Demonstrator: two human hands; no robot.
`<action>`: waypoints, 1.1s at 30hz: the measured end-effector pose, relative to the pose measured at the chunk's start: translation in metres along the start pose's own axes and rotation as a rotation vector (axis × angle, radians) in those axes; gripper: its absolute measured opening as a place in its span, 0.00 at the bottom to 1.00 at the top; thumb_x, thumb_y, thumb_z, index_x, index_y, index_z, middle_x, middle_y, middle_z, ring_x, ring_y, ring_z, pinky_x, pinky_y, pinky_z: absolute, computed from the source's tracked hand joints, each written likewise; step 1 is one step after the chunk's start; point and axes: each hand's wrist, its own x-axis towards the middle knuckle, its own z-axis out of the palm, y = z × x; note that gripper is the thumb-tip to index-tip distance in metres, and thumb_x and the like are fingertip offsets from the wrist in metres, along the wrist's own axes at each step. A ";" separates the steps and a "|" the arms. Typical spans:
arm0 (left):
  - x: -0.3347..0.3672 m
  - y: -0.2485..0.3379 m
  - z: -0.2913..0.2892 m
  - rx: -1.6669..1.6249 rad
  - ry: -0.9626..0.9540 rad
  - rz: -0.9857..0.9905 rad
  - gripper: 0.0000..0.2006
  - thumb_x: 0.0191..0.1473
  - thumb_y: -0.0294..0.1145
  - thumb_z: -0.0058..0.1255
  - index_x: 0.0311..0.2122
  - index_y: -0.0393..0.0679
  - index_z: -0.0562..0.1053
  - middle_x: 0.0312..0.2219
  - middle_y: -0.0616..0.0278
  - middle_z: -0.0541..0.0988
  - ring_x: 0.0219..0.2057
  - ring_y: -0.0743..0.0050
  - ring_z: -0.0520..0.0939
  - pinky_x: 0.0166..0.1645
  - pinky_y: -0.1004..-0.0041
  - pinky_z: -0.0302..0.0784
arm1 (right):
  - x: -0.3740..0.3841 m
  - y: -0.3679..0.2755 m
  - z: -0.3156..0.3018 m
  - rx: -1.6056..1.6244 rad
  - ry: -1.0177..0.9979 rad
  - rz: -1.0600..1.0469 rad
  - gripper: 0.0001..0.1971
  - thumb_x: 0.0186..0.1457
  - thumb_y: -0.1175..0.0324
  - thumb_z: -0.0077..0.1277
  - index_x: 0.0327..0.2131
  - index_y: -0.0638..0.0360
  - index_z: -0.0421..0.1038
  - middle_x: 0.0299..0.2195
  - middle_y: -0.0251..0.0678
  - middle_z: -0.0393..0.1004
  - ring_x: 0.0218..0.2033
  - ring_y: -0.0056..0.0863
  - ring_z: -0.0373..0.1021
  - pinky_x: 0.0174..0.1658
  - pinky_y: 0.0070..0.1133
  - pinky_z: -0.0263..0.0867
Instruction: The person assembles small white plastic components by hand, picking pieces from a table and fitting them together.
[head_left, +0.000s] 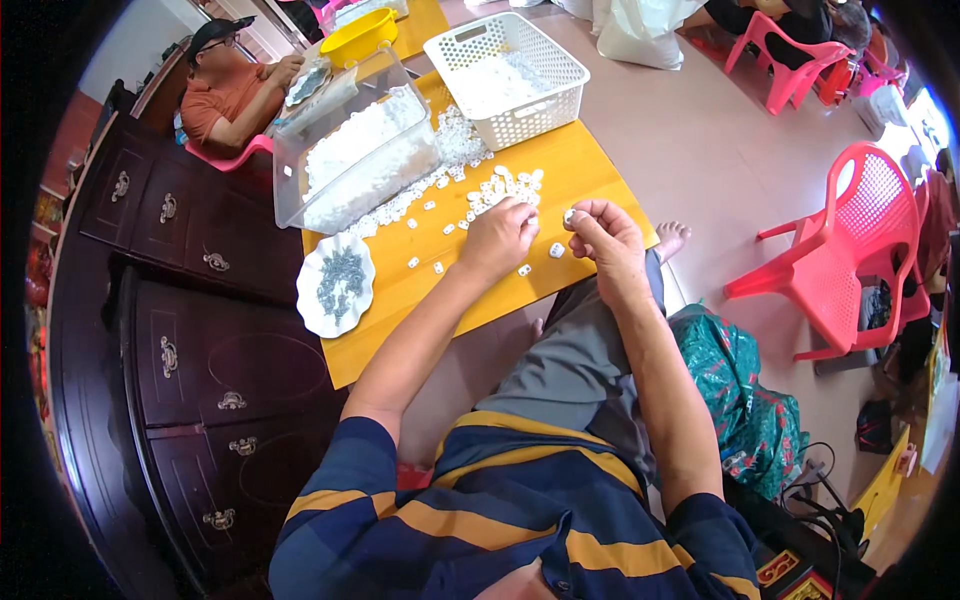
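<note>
Over the near edge of the yellow wooden table, my right hand (612, 243) pinches a small white plastic piece (569, 216) with a dark spot on it. Close by on its left, my left hand (497, 240) is closed, thumb against fingers; what it holds is too small to make out. A heap of similar white pieces (508, 184) lies just beyond my left hand. Single pieces, such as a white piece (556, 250) below my right hand, are scattered about. A scalloped white plate (310, 270) to the left carries many tiny dark grey parts.
A clear plastic bin (290, 190) and a white perforated basket (535, 118), both with white pieces, stand farther back. Beyond them are a yellow basin (360, 38) and a seated person (232, 95). Dark drawers (215, 350) border the left; a pink chair (835, 255) stands right.
</note>
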 end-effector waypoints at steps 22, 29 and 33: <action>-0.022 0.006 -0.018 -1.133 -0.025 -0.385 0.09 0.63 0.29 0.48 0.44 0.38 0.77 0.28 0.67 0.79 0.24 0.87 0.76 0.31 0.83 0.74 | -0.001 0.014 0.016 -0.339 -0.002 -0.023 0.06 0.57 0.70 0.56 0.36 0.62 0.74 0.26 0.26 0.75 0.25 0.13 0.69 0.31 0.14 0.67; -0.027 0.011 -0.021 -1.023 -0.021 -0.278 0.14 0.65 0.35 0.47 0.48 0.38 0.76 0.28 0.69 0.77 0.25 0.88 0.74 0.33 0.83 0.72 | -0.001 0.017 0.016 -0.437 -0.032 -0.039 0.05 0.57 0.70 0.55 0.34 0.62 0.75 0.25 0.27 0.74 0.25 0.13 0.69 0.31 0.15 0.67; -0.029 0.013 -0.021 -0.946 -0.003 -0.214 0.12 0.65 0.29 0.44 0.47 0.38 0.77 0.27 0.70 0.76 0.23 0.88 0.74 0.30 0.83 0.72 | 0.000 0.017 0.016 -0.474 -0.016 -0.016 0.05 0.57 0.70 0.55 0.34 0.62 0.75 0.25 0.27 0.74 0.25 0.14 0.70 0.31 0.15 0.67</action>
